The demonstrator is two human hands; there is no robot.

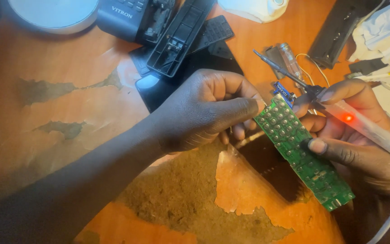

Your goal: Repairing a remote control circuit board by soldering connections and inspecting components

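A long green circuit board (301,151) with rows of round contact pads lies tilted between both hands. My left hand (204,108) pinches its upper left edge with thumb and fingers. My right hand (357,144) supports the board from the right, thumb pressed on its middle, and also holds a white soldering iron (366,126) with a glowing red light. The iron's dark metal tip (276,68) points up and left, past the board's top end.
Open black remote-control shells (177,40) and a black keypad (213,31) lie at the top centre. A white round object (53,13) sits at top left. Wires, a small glass tube (290,61) and white cloth (380,31) are at top right. The wooden tabletop (68,104) has peeling veneer.
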